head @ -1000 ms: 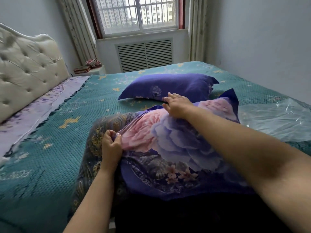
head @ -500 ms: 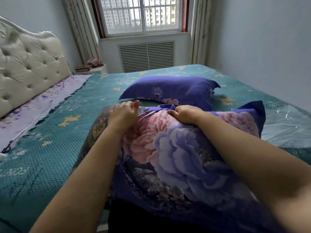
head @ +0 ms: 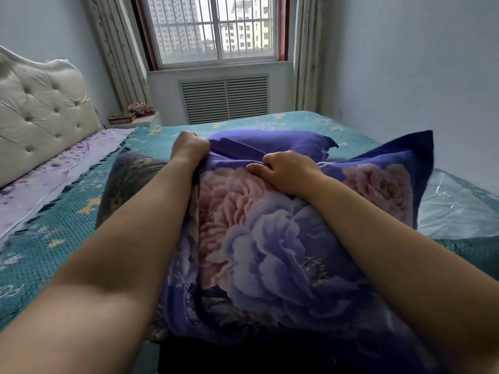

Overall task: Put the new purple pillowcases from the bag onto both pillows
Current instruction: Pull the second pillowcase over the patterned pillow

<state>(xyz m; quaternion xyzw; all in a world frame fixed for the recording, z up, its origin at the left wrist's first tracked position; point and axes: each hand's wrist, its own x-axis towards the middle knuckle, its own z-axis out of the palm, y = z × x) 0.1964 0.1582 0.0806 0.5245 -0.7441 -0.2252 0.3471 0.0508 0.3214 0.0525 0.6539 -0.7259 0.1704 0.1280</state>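
Observation:
A purple pillowcase [head: 270, 238] with big pink and lilac flowers covers most of a pillow propped up in front of me. The pillow's dark patterned end [head: 129, 179] still sticks out on the left. My left hand [head: 189, 147] grips the pillowcase's upper left edge in a fist. My right hand [head: 283, 171] pinches the cloth along the top edge. Behind them, the second pillow [head: 270, 143] in a purple case lies on the bed, mostly hidden.
The teal bedspread [head: 54, 238] covers the bed, with a lilac sheet [head: 40, 179] by the cream tufted headboard [head: 40, 117]. A clear plastic bag [head: 453, 209] lies at the right. A nightstand [head: 135, 120] with items stands under the window.
The pillow has been lifted more upright towards me. My left hand went from the lower left edge up to the top left edge. My right hand keeps its hold at the top.

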